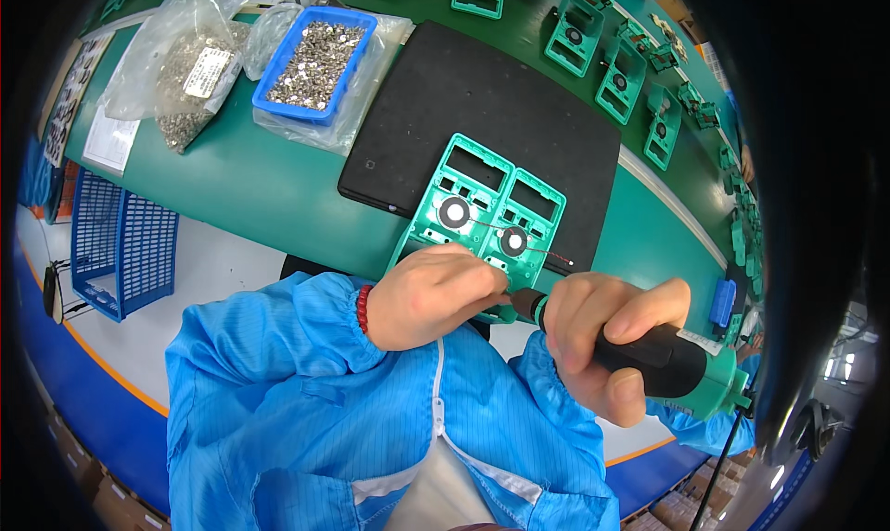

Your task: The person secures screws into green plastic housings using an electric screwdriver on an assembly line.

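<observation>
My right hand is wrapped round a green and black electric screwdriver, whose tip points left toward my left fingertips. My left hand is closed in a pinch at that tip, over the near end of the green plastic housings. Anything between those fingers is too small or hidden to make out. Two open green housings lie side by side at the near edge of a black mat. Each carries a round black speaker with a white centre. A thin red wire trails from the right one.
A blue tray of small metal screws stands back left, beside a clear plastic bag of similar pieces. A blue basket is below the table's left side. More green housings line the far right bench. A cord hangs from the screwdriver.
</observation>
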Demonstrator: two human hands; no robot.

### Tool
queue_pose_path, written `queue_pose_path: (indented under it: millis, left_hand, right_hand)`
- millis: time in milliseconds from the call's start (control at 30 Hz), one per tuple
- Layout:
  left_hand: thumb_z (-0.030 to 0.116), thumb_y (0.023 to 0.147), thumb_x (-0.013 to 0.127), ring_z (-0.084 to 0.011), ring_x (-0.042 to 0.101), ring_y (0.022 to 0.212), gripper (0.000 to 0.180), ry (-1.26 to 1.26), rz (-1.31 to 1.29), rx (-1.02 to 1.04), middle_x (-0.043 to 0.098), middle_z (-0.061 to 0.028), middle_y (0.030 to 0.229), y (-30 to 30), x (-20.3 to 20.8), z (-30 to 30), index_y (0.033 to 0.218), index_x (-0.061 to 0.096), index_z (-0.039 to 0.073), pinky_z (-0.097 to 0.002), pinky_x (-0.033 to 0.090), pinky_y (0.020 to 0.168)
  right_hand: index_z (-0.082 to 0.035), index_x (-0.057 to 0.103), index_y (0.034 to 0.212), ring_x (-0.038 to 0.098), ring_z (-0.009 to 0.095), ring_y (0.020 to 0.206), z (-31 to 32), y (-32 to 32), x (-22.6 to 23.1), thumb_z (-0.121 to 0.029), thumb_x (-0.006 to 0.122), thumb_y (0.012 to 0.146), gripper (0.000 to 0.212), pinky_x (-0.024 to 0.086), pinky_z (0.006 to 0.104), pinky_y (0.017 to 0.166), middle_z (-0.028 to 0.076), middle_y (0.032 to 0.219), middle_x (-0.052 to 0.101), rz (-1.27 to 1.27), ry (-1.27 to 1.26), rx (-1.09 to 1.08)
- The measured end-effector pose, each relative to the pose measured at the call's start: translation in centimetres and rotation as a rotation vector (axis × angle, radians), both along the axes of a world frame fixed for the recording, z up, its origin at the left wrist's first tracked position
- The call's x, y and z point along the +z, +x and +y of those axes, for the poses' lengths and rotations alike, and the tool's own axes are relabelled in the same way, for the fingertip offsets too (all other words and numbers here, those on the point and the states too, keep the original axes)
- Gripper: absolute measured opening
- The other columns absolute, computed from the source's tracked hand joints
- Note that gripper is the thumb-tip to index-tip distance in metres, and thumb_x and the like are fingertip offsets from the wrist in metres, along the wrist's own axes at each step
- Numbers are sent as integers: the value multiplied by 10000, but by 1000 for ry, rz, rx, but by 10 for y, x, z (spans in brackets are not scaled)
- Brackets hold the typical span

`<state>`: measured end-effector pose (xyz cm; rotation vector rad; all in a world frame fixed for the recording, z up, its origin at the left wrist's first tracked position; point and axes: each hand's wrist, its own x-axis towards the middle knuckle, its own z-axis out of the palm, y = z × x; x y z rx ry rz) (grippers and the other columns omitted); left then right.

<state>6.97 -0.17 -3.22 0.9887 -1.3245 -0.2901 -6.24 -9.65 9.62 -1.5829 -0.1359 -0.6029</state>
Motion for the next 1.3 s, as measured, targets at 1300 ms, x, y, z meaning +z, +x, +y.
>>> queue_pose_path:
  millis: [1300]
  left_hand:
    - [382,876,696,-259,501,1328,537,326,-643,78,603,-147,1334,-6,-3,-10,1217,632,-28,-385,377,1105]
  right_hand:
    - [-75,453,994,404,88,451,-34,3,-60,-313,676,962,329,340,267,441,10,589,472,20,-116,-545]
